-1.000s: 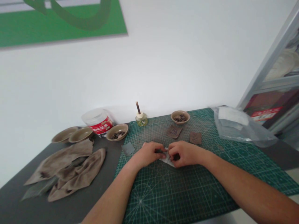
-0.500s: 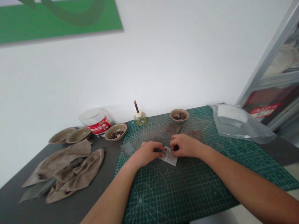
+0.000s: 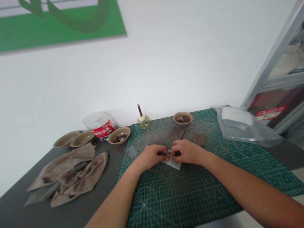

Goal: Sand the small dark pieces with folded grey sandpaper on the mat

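Note:
A small whitish piece of paper or cloth [image 3: 175, 164] lies on the green cutting mat [image 3: 163, 199], under my fingertips. My left hand [image 3: 154, 155] is at its left edge, thumb and fingers drawn together in a pinch. From the right, my right hand [image 3: 185, 152] pinches close above it, and the fingertips of both hands nearly meet. Whatever sits between the fingers is too small and hidden to name. Just beyond the right hand are two brown square pieces with dark marks, one farther back [image 3: 177, 133] and one to the right [image 3: 199, 139].
A grey square [image 3: 130, 152] lies left of my hands. Behind stand a bowl of dark bits [image 3: 182, 118], a glass jar with brown sticks [image 3: 143, 122], another bowl [image 3: 119, 135] and a red-labelled tub [image 3: 101, 126]. Brown cloths [image 3: 80, 183] lie left, a plastic bag [image 3: 247, 126] right.
My right hand has shifted slightly left, nearer the left fingertips. The whole view has tilted up a little; the objects on the table stay in place.

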{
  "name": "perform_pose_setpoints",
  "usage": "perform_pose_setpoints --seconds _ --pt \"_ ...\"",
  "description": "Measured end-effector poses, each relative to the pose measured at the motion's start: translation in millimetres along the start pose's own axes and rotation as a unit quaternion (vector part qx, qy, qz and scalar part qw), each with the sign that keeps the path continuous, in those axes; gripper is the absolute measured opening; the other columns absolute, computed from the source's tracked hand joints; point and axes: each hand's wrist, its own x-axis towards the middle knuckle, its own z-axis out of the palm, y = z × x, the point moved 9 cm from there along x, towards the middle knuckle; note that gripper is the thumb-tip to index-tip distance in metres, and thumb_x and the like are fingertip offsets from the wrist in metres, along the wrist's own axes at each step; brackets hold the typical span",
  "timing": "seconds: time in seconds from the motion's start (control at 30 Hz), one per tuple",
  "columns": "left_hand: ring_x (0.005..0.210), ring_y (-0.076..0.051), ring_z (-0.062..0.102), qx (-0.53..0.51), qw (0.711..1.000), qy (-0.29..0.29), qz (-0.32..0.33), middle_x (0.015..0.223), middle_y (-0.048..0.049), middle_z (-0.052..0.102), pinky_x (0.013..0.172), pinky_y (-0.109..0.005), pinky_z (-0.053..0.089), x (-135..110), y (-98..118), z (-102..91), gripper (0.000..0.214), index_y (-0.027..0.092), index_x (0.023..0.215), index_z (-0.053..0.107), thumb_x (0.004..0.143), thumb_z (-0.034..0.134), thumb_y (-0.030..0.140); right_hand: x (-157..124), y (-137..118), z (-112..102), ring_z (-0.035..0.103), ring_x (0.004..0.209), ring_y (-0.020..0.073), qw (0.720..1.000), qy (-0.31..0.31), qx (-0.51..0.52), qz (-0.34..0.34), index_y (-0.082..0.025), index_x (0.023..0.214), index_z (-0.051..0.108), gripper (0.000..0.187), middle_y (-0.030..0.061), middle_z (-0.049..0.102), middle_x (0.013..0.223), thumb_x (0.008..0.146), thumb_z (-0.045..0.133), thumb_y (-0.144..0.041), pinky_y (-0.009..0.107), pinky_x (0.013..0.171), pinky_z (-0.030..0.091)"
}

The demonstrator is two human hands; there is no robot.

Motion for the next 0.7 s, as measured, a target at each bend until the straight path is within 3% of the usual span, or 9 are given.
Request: perform_pose_setpoints --seconds 0.13,0.3,0.43,0.6,0.7 --pt "0.087 -0.020 0.060 0.000 1.000 0.003 0.005 0.084 0.0010 0.069 0.082 -0.030 0.039 0 0 -0.5 0.022 0.026 0.095 0.071 0.076 0.065 0.036 1 -6 0 0.052 0.069 0.0117 1.000 0.014 -0.010 0.003 -0.016 0.072 0.064 0.007 0.0012 0.056 0.080 0.077 0.064 -0.021 0.023 0.064 0.035" --pt "0.085 -0.020 0.060 0.000 1.000 0.005 0.012 0.084 0.0010 0.068 0.081 -0.030 0.039 0 2 -1.2 0.022 0.027 0.095 0.071 0.076 0.065 0.036 -2 -8 5 0.051 0.067 0.0104 0.999 -0.033 0.011 -0.016 -0.017 0.072 0.064 0.004 -0.0008 0.054 0.079 0.070 0.067 -0.017 0.022 0.062 0.034" --pt "0.083 -0.019 0.059 0.000 1.000 0.006 0.014 0.082 0.0011 0.068 0.081 -0.030 0.040 0 1 -0.4 0.024 0.027 0.097 0.071 0.076 0.065 0.037 -3 2 -3 0.051 0.068 0.0112 1.000 -0.016 0.009 0.014 -0.016 0.072 0.063 0.003 0.0002 0.054 0.080 0.072 0.066 -0.017 0.022 0.062 0.034" --pt "0.085 -0.020 0.059 0.010 1.000 0.008 0.021 0.084 0.0006 0.067 0.080 -0.031 0.039 0 1 0.8 0.024 0.027 0.099 0.069 0.077 0.064 0.036 -5 -5 2 0.051 0.066 0.0098 0.997 -0.056 0.047 -0.017 -0.016 0.070 0.064 0.003 -0.0011 0.054 0.078 0.071 0.067 -0.017 0.021 0.062 0.035" --pt "0.089 -0.021 0.058 0.030 0.999 0.010 0.032 0.086 0.0004 0.066 0.080 -0.032 0.038 0 2 1.1 0.021 0.027 0.097 0.069 0.078 0.064 0.036 -3 -1 -2 0.053 0.068 0.0108 0.999 -0.030 0.041 0.007 -0.016 0.070 0.064 0.002 -0.0004 0.055 0.078 0.071 0.066 -0.016 0.022 0.063 0.036"
